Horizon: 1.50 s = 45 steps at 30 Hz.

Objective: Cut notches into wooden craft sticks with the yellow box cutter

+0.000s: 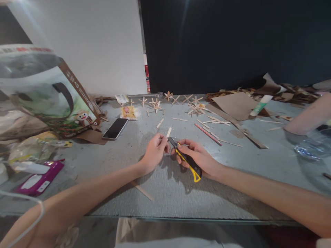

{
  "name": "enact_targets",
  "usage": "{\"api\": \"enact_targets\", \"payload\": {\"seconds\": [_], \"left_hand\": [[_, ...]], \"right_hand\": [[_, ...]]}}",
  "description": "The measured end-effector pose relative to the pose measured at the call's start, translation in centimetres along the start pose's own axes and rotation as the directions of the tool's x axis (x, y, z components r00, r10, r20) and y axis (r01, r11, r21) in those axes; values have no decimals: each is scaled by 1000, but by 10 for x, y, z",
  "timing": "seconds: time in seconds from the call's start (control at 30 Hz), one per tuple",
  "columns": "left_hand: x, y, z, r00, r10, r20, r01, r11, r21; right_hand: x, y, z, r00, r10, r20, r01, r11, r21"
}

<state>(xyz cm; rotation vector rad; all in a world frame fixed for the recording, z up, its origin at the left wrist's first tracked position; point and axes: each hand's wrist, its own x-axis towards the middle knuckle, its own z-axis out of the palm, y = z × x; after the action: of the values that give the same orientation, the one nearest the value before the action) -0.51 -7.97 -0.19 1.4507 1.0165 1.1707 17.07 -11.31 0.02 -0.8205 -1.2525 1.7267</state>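
Pinched in my left hand (155, 151) is a short pale wooden craft stick (169, 131), its rounded end pointing up and away. My right hand (195, 155) is closed around a black and yellow utility knife (190, 160). The knife's tip meets the stick close to my left fingers; whether the blade is cutting into it I cannot tell. Beyond my hands lie a loose stick (160, 123) and another stick (180, 119). A longer stick (142, 190) rests near my left forearm, partly hidden by it.
Crossed-stick pieces (156, 105) stand along the back. A phone (115, 128), a large box (51, 100) and a purple object (41, 177) are at left. Rightward lie a red patterned pencil (208, 134), cardboard (235, 105), a glue stick (261, 105) and a clear glass dish (310, 148).
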Motion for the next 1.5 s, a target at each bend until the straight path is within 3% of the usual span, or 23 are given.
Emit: {"api": "enact_targets", "payload": {"seconds": [0.4,0.63,0.97,1.5], "left_hand": [[-4,11,6,998,-37,-50,39,999,37],[-6,12,5,998,-11,-60,13,999,39],[-5,9,6,998,-35,-46,28,991,-134],[-7,15,6,992,-123,30,126,962,-244]], "right_hand": [[-1,1,4,991,-125,-44,116,978,-175],[-1,0,5,992,-119,-37,114,985,-128],[0,4,4,992,-126,-18,126,992,-30],[0,5,3,996,-91,8,91,995,-41]]}}
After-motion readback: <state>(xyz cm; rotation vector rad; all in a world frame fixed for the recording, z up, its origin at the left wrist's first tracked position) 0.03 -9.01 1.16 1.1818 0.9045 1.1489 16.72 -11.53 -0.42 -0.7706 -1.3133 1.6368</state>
